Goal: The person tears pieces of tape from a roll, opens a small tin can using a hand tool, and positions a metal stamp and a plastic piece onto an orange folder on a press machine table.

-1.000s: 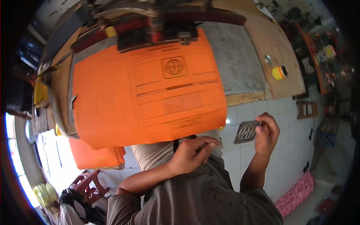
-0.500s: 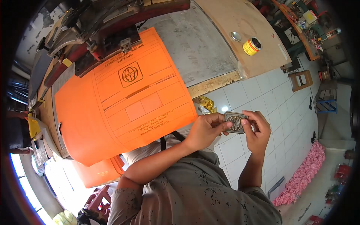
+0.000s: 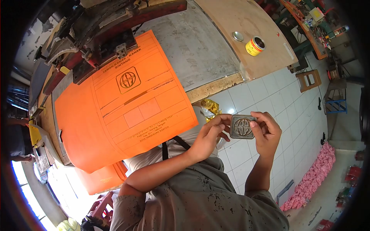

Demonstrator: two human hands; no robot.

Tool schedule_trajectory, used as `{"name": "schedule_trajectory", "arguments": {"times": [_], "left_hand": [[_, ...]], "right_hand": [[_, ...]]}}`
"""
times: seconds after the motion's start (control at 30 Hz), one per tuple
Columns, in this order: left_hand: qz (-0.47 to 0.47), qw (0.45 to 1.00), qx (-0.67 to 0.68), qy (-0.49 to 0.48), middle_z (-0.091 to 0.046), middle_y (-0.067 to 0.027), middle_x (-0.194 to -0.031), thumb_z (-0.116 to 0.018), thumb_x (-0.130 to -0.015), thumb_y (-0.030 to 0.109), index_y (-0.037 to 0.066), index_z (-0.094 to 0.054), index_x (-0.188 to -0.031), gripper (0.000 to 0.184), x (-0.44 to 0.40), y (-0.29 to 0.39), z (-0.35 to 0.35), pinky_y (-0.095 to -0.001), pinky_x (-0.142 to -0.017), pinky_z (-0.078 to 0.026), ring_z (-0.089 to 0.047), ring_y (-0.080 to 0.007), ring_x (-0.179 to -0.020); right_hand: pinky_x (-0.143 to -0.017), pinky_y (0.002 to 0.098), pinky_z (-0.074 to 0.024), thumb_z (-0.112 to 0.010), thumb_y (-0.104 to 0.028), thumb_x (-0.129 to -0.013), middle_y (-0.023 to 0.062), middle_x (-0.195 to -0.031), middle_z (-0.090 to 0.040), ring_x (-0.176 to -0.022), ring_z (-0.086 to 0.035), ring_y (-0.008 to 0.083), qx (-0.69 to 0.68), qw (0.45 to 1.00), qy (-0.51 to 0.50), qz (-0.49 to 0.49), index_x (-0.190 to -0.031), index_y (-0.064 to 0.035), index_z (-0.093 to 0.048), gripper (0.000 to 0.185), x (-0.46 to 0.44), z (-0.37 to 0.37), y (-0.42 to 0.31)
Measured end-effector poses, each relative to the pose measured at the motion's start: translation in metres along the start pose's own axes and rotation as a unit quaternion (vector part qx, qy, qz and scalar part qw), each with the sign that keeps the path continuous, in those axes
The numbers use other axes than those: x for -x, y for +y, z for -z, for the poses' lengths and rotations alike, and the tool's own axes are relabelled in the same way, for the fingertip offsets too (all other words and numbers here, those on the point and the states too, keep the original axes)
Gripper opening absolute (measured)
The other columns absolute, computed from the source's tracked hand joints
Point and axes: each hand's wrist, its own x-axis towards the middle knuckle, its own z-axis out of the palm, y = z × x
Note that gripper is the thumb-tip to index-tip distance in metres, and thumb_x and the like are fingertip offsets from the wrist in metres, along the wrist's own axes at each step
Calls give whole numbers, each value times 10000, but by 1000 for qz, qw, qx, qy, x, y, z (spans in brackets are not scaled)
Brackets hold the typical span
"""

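Item: one metal plate [image 3: 243, 126], rounded square, raised round emblem, face towards the camera, held up over the tiled floor [image 3: 252, 156], well apart from the tabletop [image 3: 214, 89].
Right hand [image 3: 268, 135]: fingers clamped on the plate, thumb across its face at one edge.
Left hand [image 3: 205, 141]: fingers bent, thumb and forefinger close together, at the plate's opposite edge; whether they grip it, cannot tell.
Condition of work: orange sheet [image 3: 81, 131] bears a dark emblem, heading, ruled lines and small text, apparently complete. Its emblem resembles that on the plate. The plate is in hand, not fitted to anything.
Obstructions: dark metal frame [image 3: 104, 49], overlying the sheet's upper end; the sheet's near end, overhanging the tabletop beside the left forearm.
Also present: yellow tin [image 3: 253, 49], open, dark inside; round lid [image 3: 237, 36], just beside it; further orange sheets [image 3: 101, 180], lower down; gold packet [image 3: 211, 106]; wooden stool [image 3: 308, 81]; pink bundle [image 3: 313, 175]; another person's hand [image 3: 26, 158], far left.
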Motion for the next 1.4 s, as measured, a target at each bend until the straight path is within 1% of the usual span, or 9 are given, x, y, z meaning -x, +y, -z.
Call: {"name": "schedule_trajectory", "arguments": {"times": [0.13, 0.23, 0.5, 0.63, 0.83, 0.93, 1.03, 1.13, 1.4], "left_hand": [[-19, 979, -196, 51, -739, -63, -1108, -629, -1136, 146, -12, -618, -1414, 320, -2, 25, -21, -289, -808, -591, -703, -115, -951], [-47, 976, -197, 74, -749, -41, -935, -571, -1181, 311, -8, -687, -1239, 345, -7, 30, -21, -274, -704, -590, -693, -95, -775], [19, 997, -9, 79, -744, -61, -881, -592, -1173, 296, -9, -741, -1106, 346, -5, 40, -2, -277, -674, -569, -692, -104, -752], [-88, 963, -242, 75, -753, -61, -890, -644, -1149, 289, -9, -748, -1096, 320, -9, 38, -28, -278, -675, -559, -670, -85, -743], [29, 983, -178, 40, -751, -56, -909, -667, -1136, 287, -26, -662, -1389, 402, -15, 30, -13, -265, -728, -576, -676, -90, -774], [58, 996, -18, 69, -749, -50, -927, -653, -1144, 286, -14, -611, -1463, 441, -14, 38, -11, -257, -730, -580, -684, -96, -791], [18, 997, -6, 73, -756, -54, -958, -652, -1144, 240, 2, -629, -1447, 386, -12, 38, -16, -254, -733, -582, -690, -97, -804], [-109, 968, -221, 41, -764, -52, -987, -667, -1131, 184, 6, -673, -1376, 303, -10, 20, -22, -258, -730, -587, -691, -91, -818], [-19, 985, -142, 94, -780, -52, -990, -696, -1111, 158, -20, -744, -1192, 201, -14, 18, -18, -257, -638, -591, -693, -75, -802]], "right_hand": [[-689, 243, -508, -783, 54, -948, 53, -937, -677, -796, -622, 92, 17, 1000, -19, 5, -1193, 51, -775, 245, 1, -3, -6], [-687, 245, -509, -782, 67, -938, 56, -939, -679, -797, -627, 92, 28, 999, -31, 19, -1184, 53, -777, 246, -1, -1, -10], [-704, 244, -531, -765, 90, -934, 71, -956, -691, -801, -637, 96, -36, 999, -32, 6, -1182, 67, -771, 249, 2, 5, -7], [-711, 245, -542, -771, 76, -944, 72, -957, -691, -811, -652, 101, -27, 999, -39, -3, -1189, 69, -768, 245, 1, 3, -9], [-711, 253, -548, -781, 60, -950, 71, -954, -691, -810, -663, 107, -16, 1000, -22, -2, -1189, 62, -771, 239, 4, 10, -4], [-701, 255, -538, -786, 53, -949, 68, -951, -691, -804, -657, 105, 0, 1000, -8, 5, -1184, 58, -773, 236, 5, 15, -6], [-692, 253, -525, -793, 49, -945, 65, -953, -694, -798, -648, 102, 20, 1000, -13, 1, -1181, 55, -774, 236, 7, 15, -7], [-688, 249, -519, -794, 48, -945, 63, -969, -701, -792, -640, 96, 24, 999, -17, 15, -1196, 51, -776, 252, 6, 12, -4], [-681, 240, -518, -737, -160, -1060, 43, -895, -717, -765, -645, 86, 24, 997, 24, -66, -1352, 32, -736, 350, 5, 7, -2]]}}
